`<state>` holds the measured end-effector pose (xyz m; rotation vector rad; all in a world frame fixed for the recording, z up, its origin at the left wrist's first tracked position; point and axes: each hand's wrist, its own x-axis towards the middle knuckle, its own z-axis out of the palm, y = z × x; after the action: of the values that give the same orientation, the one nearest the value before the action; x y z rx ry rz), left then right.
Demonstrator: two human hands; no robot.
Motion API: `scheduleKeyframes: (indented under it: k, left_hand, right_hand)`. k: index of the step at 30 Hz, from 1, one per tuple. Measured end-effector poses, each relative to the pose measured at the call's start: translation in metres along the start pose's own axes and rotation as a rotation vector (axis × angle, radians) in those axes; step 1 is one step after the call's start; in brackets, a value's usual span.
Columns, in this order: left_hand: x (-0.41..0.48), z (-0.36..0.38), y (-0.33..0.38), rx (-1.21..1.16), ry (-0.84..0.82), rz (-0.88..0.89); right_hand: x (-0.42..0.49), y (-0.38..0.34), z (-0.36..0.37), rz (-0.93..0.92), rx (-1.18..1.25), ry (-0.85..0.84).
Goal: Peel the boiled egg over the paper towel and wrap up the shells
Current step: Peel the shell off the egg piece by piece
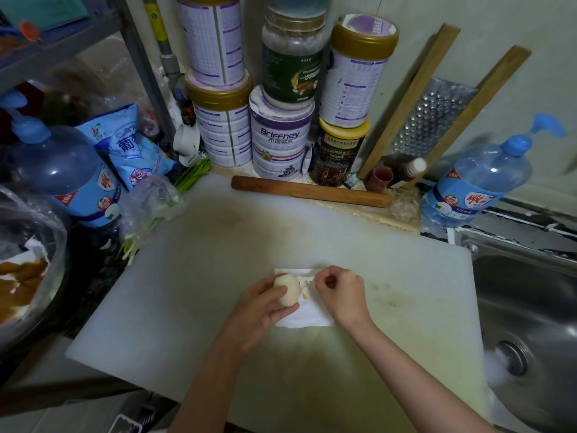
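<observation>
The left hand (262, 310) grips the egg (285, 292) over the paper towel (309, 320). The right hand (340, 292) curls by the shell bits (304, 284); whether it pinches one, I cannot tell. Peel gently, dropping bits on the towel

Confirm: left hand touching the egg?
Touching. Head view: the left hand curls round the egg with no gap, holding it over the paper towel.

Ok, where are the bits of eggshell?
In the head view, the shell bits lie on the paper towel, between the egg in the left hand and the right hand.
</observation>
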<state>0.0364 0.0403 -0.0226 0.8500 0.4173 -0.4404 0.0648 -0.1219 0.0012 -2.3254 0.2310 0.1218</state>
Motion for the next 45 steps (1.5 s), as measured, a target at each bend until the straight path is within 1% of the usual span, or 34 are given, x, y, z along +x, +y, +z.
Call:
scheduleKeyframes:
  k: [3,7,12,17,21,26,31,34,36,38,40,41,45]
  left_hand:
    - [0.0,0.002,-0.002,0.05,0.013,-0.001]
    - [0.0,0.005,-0.003,0.14,0.068,0.015]
    - [0.001,0.002,-0.003,0.133,0.045,0.008]
    - [0.003,-0.002,-0.005,0.112,0.077,0.005]
    - [0.003,-0.008,-0.006,0.087,0.102,0.012]
    - [0.003,-0.011,-0.002,0.059,0.061,0.026]
    - [0.004,-0.006,-0.003,0.067,0.075,0.04]
    - [0.005,-0.006,-0.006,0.128,0.105,0.071]
    - [0.006,-0.006,-0.007,0.141,0.104,0.095]
    - [0.006,-0.006,-0.008,0.148,0.093,0.121]
    - [0.006,-0.006,-0.008,0.185,0.085,0.15]
    - [0.006,-0.006,-0.008,0.201,0.081,0.162]
    - [0.007,-0.005,-0.008,0.258,0.084,0.193]
  right_hand:
    - [0.002,0.001,0.001,0.023,0.0,0.006]
    - [0.002,-0.002,0.0,0.006,0.028,0.019]
    - [0.005,0.001,-0.002,0.021,0.019,0.037]
    - [0.004,0.004,0.001,0.019,-0.028,0.06]
    - [0.007,0.008,0.0,0.043,-0.014,0.076]
    - [0.006,0.013,-0.002,0.015,-0.047,-0.097]
    - [0.0,0.011,0.002,-0.029,-0.032,-0.117]
    - [-0.002,0.011,0.0,-0.165,-0.127,-0.193]
    - [-0.003,0.01,0.0,-0.243,-0.179,-0.2]
    - [-0.004,0.008,-0.001,-0.252,-0.145,-0.142]
    - [-0.006,0.003,-0.003,-0.173,-0.006,-0.09]
    - [-0.006,0.0,-0.004,-0.127,0.072,-0.09]
    - [-0.003,-0.01,-0.007,-0.045,0.273,-0.225]
